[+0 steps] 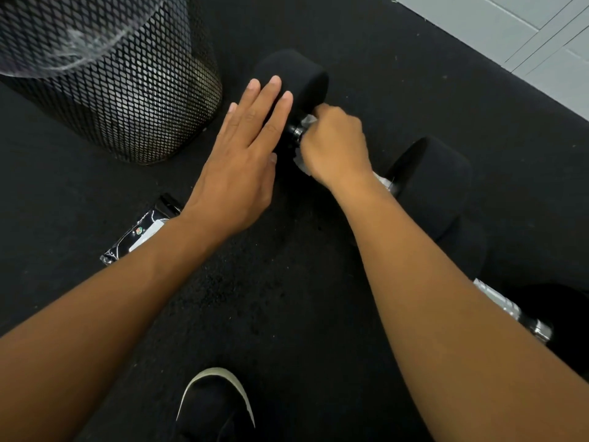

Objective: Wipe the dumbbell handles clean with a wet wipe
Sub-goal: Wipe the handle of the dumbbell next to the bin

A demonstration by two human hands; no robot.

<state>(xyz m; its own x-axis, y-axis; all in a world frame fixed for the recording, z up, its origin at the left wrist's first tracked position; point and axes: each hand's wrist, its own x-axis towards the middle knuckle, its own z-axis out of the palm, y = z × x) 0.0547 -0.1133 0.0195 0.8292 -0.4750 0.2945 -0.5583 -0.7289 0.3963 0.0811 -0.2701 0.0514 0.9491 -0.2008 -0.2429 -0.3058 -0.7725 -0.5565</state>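
A black dumbbell (427, 183) lies on the dark floor mat, its chrome handle (387, 182) running between two round heads. My right hand (336, 145) is closed around the handle near the far head (296, 74), with a white wet wipe (301, 161) bunched under the fingers. My left hand (245, 154) rests flat with its fingers spread against the side of that far head. A second dumbbell lies at the right, its chrome handle (513, 309) partly hidden by my right forearm.
A black mesh waste bin (127, 90) with a plastic liner stands at the upper left. A black wet-wipe packet (140, 232) lies on the mat under my left wrist. My black shoe (216, 406) shows at the bottom. Pale floor tiles (526, 30) border the mat at the upper right.
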